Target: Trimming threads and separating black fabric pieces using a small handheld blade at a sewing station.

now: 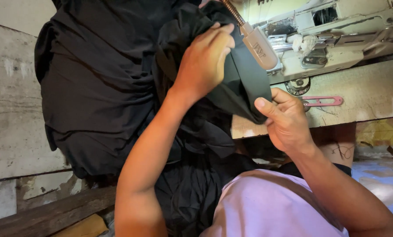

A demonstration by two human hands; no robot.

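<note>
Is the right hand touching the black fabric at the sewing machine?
Touching. The head view shows the right hand with its thumb pressed on the lower edge of the black fabric, pinching it just below the sewing machine.

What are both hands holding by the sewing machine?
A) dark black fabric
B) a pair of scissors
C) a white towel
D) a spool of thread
A: the left hand presses on the black fabric while the right hand pinches its lower edge, beside the sewing machine.
</note>
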